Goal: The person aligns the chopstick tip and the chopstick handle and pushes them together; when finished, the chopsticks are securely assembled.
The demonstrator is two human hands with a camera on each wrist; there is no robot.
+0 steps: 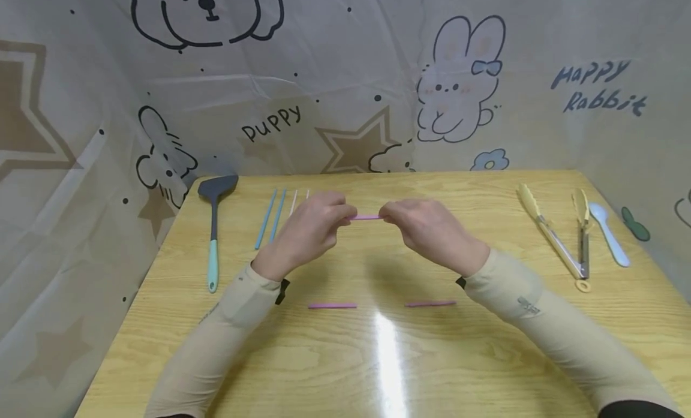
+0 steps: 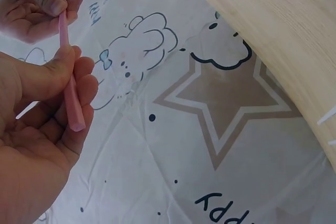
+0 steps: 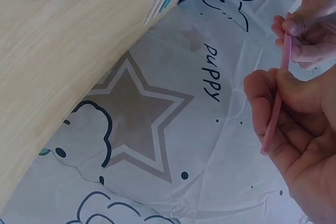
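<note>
Both hands hold one thin pink stick [image 1: 367, 217] level above the far half of the table. My left hand [image 1: 310, 229] pinches its left part between thumb and fingers, and my right hand [image 1: 436, 231] pinches the right part. In the left wrist view the stick's blunt, flat-sided end [image 2: 77, 124] juts past the left fingers. A bare stretch of the stick [image 3: 286, 56] runs between the two hands in the right wrist view. Nearer on the table, a pink stick [image 1: 332, 306] lies at left and a second pink stick [image 1: 430, 303] at right, with a gap between them.
At left lies a spatula [image 1: 213, 226] with a dark head and mint handle. Two blue sticks [image 1: 266, 219] and two white sticks [image 1: 293, 202] lie by the left hand, partly hidden. Tongs [image 1: 558, 247] and a light blue spoon [image 1: 610, 235] lie at right. A printed cloth [image 1: 335, 58] hangs behind.
</note>
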